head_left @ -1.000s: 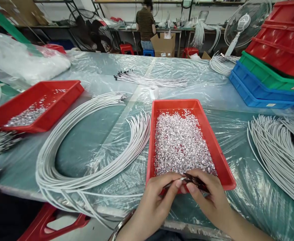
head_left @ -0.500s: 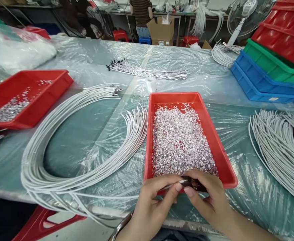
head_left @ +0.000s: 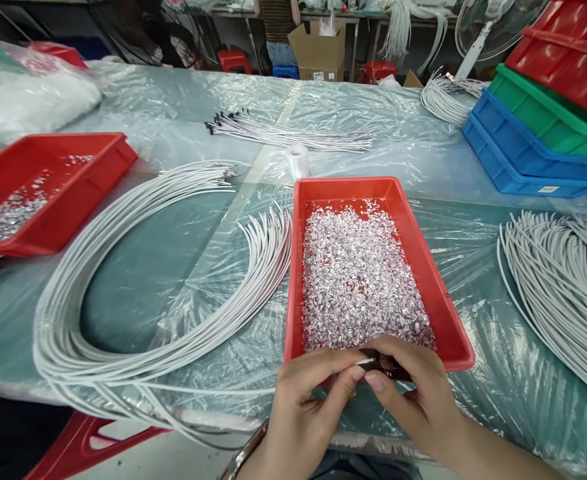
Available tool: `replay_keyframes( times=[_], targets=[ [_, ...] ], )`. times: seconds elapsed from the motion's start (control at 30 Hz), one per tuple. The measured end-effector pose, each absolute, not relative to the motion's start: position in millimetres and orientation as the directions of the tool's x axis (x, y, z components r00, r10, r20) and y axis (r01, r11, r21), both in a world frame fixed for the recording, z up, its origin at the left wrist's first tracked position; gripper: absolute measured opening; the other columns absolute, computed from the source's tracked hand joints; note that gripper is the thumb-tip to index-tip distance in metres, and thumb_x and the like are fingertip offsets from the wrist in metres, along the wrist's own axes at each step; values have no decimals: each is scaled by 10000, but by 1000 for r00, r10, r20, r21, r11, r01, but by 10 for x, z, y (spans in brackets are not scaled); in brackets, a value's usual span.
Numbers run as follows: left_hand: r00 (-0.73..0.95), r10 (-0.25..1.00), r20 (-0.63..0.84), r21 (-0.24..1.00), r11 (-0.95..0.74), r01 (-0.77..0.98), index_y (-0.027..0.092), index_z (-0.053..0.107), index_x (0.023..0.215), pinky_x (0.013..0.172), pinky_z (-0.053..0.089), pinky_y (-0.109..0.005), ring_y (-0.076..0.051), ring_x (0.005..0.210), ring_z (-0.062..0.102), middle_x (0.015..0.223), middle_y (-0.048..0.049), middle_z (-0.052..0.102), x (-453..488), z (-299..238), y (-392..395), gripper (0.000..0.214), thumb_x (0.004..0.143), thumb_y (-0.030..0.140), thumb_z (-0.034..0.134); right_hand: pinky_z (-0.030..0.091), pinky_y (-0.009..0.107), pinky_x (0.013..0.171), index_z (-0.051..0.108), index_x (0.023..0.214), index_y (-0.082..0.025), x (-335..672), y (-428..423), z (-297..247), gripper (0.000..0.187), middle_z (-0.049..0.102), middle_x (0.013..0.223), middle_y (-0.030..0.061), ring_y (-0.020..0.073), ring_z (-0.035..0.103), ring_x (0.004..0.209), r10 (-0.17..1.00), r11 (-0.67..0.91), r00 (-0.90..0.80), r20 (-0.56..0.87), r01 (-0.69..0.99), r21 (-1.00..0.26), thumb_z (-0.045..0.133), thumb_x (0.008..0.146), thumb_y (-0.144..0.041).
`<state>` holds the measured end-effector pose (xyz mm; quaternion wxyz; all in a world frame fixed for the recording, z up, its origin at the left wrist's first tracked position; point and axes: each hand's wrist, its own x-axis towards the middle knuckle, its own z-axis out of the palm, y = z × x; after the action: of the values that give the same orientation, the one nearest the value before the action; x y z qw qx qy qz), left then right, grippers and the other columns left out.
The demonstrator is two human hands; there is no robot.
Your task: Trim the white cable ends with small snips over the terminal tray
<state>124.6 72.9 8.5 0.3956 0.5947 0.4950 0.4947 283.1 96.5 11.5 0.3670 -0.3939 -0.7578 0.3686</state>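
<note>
Over the near edge of a red tray [head_left: 436,287], my two hands meet. My left hand [head_left: 303,407] pinches a white cable [head_left: 366,362] between thumb and forefinger, close to its end. My right hand [head_left: 418,400] is closed on a small dark piece [head_left: 392,367] with openings in it; its exact kind is unclear. The cable's tip meets this piece, and whether it goes inside is hidden by the fingers. Many small shiny silver bits [head_left: 363,273] cover the tray's floor. Left of the tray lies a curved bundle of white cables [head_left: 68,287], one strand trailing toward my left hand.
Another red tray [head_left: 98,177] with silver bits stands at left. A roll [head_left: 298,162] and dark-tipped cables [head_left: 298,135] lie behind the near tray. More cables [head_left: 553,287] and stacked blue bins [head_left: 523,157] are at right. A person [head_left: 277,23] is in the background.
The view has shifted slightly, so the table's things sit a little higher and further left. Both hands keep the same grip on the cable and the dark piece.
</note>
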Motion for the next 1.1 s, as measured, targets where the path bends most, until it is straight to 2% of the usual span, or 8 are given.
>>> replay_keyframes(
  times=[0.13,0.5,0.77,1.1],
  targets=[
    [14,939,345,902,-336,271,171,675,906,652,524,-168,-115,702,670,818,-32,731,1264,60,726,148,812,78,608,469,213,568,542,980,-223,2820,979,132,98,636,772,-3,125,600,648,868,413,-420,265,314,-855,512,890,-241],
    [-2,802,598,744,-553,375,102,626,975,636,535,-200,-119,695,649,815,-53,710,1312,-40,713,206,813,-5,556,524,171,673,522,1141,-267,2827,959,176,253,686,963,-4,117,653,819,875,364,-432,219,288,-886,535,891,-231],
    [-12,792,611,719,-549,426,106,633,955,628,529,-202,-116,689,640,809,-50,708,1328,-57,700,195,819,-5,548,533,158,682,525,1151,-313,2837,960,209,292,693,948,-38,101,658,786,886,291,-435,164,242,-926,564,873,-229],
    [-10,777,629,720,-578,384,65,627,1002,665,531,-197,-115,745,638,867,-66,694,1322,-97,686,261,782,-55,558,540,138,638,524,1153,-319,2849,959,217,325,687,920,-46,89,647,706,888,236,-443,123,210,-949,579,854,-203]
  ],
)
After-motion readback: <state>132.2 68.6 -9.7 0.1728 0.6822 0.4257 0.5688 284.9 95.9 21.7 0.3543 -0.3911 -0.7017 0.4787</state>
